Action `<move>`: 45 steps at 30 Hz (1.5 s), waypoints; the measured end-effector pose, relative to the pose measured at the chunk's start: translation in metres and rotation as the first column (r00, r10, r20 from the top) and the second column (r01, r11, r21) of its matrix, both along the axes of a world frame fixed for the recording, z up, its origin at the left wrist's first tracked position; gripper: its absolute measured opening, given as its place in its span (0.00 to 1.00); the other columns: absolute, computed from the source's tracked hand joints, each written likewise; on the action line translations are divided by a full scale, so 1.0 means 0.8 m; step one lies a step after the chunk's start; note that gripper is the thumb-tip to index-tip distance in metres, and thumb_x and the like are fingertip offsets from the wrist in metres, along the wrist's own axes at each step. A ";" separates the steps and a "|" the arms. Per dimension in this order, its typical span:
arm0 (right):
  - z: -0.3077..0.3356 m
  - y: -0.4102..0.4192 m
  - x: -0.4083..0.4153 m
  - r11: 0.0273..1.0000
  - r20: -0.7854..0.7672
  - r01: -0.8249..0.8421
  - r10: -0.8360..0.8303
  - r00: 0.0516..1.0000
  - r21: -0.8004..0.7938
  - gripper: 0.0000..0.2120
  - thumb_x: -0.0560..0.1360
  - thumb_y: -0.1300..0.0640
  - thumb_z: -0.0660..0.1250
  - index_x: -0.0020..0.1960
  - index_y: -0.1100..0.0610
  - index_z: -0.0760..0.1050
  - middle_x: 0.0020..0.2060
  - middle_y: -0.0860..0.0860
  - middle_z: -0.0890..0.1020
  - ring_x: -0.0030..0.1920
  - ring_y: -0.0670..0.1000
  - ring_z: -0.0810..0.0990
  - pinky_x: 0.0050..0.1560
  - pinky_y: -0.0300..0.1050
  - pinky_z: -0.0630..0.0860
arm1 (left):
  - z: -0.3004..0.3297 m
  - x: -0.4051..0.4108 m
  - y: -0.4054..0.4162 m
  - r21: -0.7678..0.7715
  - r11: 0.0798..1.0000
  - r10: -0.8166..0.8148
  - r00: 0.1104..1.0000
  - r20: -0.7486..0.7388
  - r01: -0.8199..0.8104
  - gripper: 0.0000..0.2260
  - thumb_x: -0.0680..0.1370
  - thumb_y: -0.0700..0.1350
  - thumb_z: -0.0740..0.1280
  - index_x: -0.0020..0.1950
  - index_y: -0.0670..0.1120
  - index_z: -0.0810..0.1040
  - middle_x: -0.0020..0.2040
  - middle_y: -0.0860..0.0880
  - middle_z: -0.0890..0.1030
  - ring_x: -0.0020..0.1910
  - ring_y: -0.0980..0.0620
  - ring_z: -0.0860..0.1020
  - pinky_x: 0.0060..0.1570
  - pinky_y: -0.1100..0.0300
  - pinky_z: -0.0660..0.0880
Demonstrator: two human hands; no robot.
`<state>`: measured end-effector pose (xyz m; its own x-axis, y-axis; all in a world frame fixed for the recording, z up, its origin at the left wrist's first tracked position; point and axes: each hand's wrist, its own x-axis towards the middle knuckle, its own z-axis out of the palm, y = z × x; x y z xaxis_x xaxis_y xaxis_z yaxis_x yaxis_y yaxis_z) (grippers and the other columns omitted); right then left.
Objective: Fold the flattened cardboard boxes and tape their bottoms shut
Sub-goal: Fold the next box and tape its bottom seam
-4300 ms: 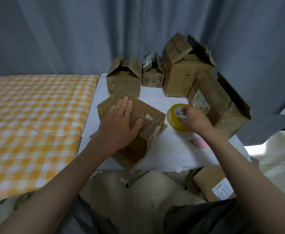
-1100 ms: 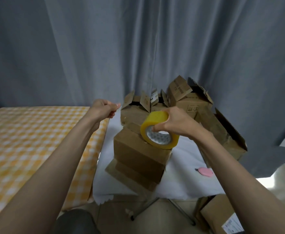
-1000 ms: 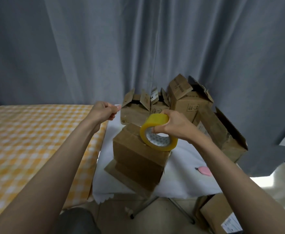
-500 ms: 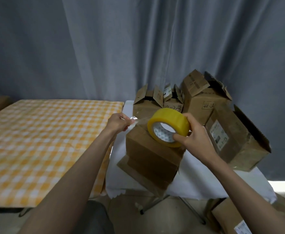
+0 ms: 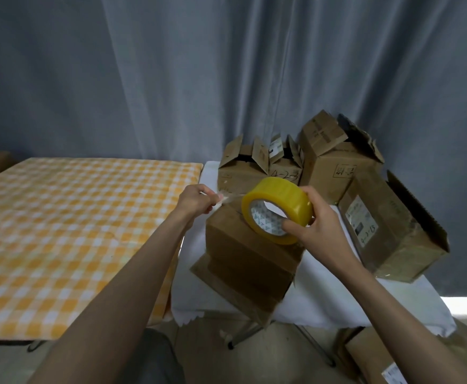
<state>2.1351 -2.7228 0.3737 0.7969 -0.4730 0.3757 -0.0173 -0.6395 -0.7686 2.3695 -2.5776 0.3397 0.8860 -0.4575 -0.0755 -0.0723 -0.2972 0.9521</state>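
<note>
Writing "4-23" legible on one of four opened boxes point(image 5: 285, 173). My right hand point(image 5: 316, 221) grips one yellow tape roll point(image 5: 278, 209); left hand point(image 5: 196, 202) pinches the tape end point(image 5: 225, 199) over the folded box point(image 5: 250, 259).

yellow tape roll point(image 5: 278, 206), brown cardboard boxes point(image 5: 243, 250), white desk cover point(image 5: 323, 295), orange-white checked cloth point(image 5: 69, 234), grey-blue curtain point(image 5: 171, 79).

**Grey curtain, two tables**

In front of me a grey-blue curtain point(image 5: 171, 79) hangs in long folds across the whole far side. On my left stands a table under an orange-and-white checked cloth point(image 5: 60, 231). To the right is a smaller folding table draped in white cloth point(image 5: 323, 300), its metal legs point(image 5: 243, 335) on a pale floor point(image 5: 207, 353). Bright light falls at far right.
</note>
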 end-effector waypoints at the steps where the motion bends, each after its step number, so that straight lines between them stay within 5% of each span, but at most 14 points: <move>1: -0.001 0.000 0.000 1.000 -0.002 -0.002 0.002 1.000 -0.005 0.23 0.71 0.57 0.75 0.63 0.49 0.71 0.53 0.49 0.78 0.53 0.49 0.78 0.46 0.49 0.79 | -0.001 0.001 -0.002 0.010 1.000 -0.004 1.000 -0.005 0.005 0.10 0.75 0.44 0.75 0.48 0.39 0.81 0.45 0.43 0.81 0.40 0.50 0.79 0.36 0.63 0.77; 7: 0.001 0.001 0.003 1.000 -0.012 -0.019 0.019 1.000 0.004 0.26 0.67 0.47 0.71 0.63 0.48 0.71 0.53 0.47 0.79 0.53 0.49 0.78 0.48 0.52 0.80 | -0.003 0.000 -0.003 0.031 0.999 -0.024 0.998 -0.065 0.027 0.10 0.76 0.44 0.74 0.50 0.37 0.81 0.45 0.42 0.82 0.40 0.50 0.79 0.34 0.64 0.77; 13: -0.037 0.010 0.004 0.988 0.103 0.075 -0.090 0.991 0.138 0.16 0.76 0.54 0.72 0.60 0.50 0.70 0.49 0.46 0.79 0.50 0.42 0.79 0.51 0.51 0.81 | -0.003 -0.004 -0.001 -0.019 1.000 -0.006 0.996 -0.092 0.004 0.13 0.75 0.43 0.74 0.53 0.35 0.80 0.42 0.43 0.82 0.36 0.51 0.80 0.30 0.66 0.76; 17: -0.058 0.026 0.017 0.971 0.218 0.134 -0.177 0.960 0.196 0.15 0.78 0.58 0.69 0.61 0.51 0.67 0.47 0.49 0.78 0.47 0.43 0.79 0.46 0.42 0.79 | -0.002 -0.003 0.002 -0.006 0.999 -0.033 0.998 -0.061 0.032 0.13 0.75 0.43 0.74 0.51 0.33 0.81 0.39 0.42 0.81 0.32 0.52 0.79 0.30 0.66 0.76; 21: -0.064 0.032 0.024 0.969 0.275 0.176 -0.219 0.936 0.173 0.20 0.77 0.61 0.69 0.64 0.52 0.65 0.47 0.41 0.75 0.46 0.38 0.77 0.41 0.29 0.73 | 0.001 -0.003 0.006 0.005 0.997 -0.072 0.994 -0.080 0.073 0.13 0.77 0.41 0.72 0.53 0.31 0.80 0.37 0.43 0.80 0.27 0.57 0.78 0.29 0.67 0.75; 26: -0.074 0.026 0.024 0.972 0.282 0.163 -0.206 0.937 0.169 0.22 0.75 0.59 0.71 0.63 0.50 0.64 0.50 0.47 0.76 0.50 0.47 0.80 0.47 0.44 0.79 | 0.004 0.000 0.007 0.027 0.992 -0.115 0.979 -0.170 0.121 0.10 0.78 0.40 0.70 0.52 0.33 0.79 0.36 0.45 0.79 0.24 0.60 0.77 0.27 0.69 0.73; 32: -0.069 0.021 0.029 0.972 0.294 0.175 -0.215 0.931 0.156 0.18 0.76 0.61 0.70 0.61 0.53 0.66 0.42 0.47 0.75 0.42 0.45 0.77 0.39 0.42 0.75 | 0.003 -0.002 0.010 0.055 0.986 -0.144 0.969 -0.202 0.158 0.08 0.80 0.41 0.68 0.44 0.38 0.76 0.33 0.45 0.75 0.20 0.60 0.73 0.24 0.70 0.69; 45: -0.070 0.016 0.027 0.979 0.297 0.133 -0.175 0.939 0.157 0.19 0.76 0.62 0.70 0.62 0.53 0.66 0.43 0.45 0.76 0.44 0.47 0.78 0.44 0.48 0.78 | 0.014 -0.013 0.010 0.122 0.988 -0.058 0.964 -0.258 0.092 0.07 0.77 0.37 0.72 0.53 0.41 0.78 0.42 0.45 0.82 0.30 0.55 0.80 0.24 0.67 0.73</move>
